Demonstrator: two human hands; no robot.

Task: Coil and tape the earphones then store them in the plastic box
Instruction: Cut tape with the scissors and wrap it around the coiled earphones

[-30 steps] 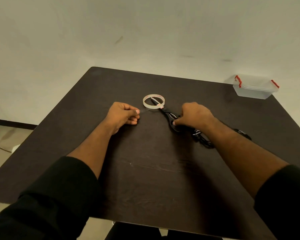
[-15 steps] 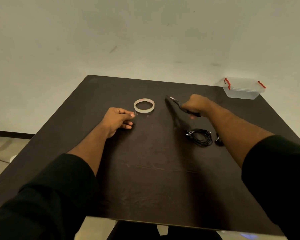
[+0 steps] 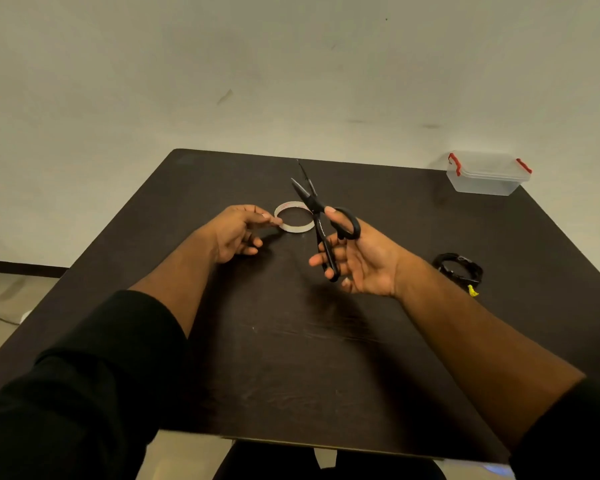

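A clear tape roll (image 3: 294,220) lies flat at the middle of the dark table (image 3: 291,358). My left hand (image 3: 238,233) pinches the tape's loose end just left of the roll. My right hand (image 3: 357,261) holds black scissors (image 3: 321,220) in the air, thumb through one handle loop, blades parted and pointing away over the roll. The coiled black earphones (image 3: 459,270) lie on the table to the right of my right wrist, with a small yellow bit beside them. The clear plastic box (image 3: 487,173) with red latches stands at the far right corner, lid on.
A pale wall rises behind the table. The table's near edge runs just under my forearms, and floor with a cable shows at the far left.
My right hand lifted the scissors off the table, swung right, then came back toward the roll with the blades parted. The earphones came into view. My left hand stayed by the tape.
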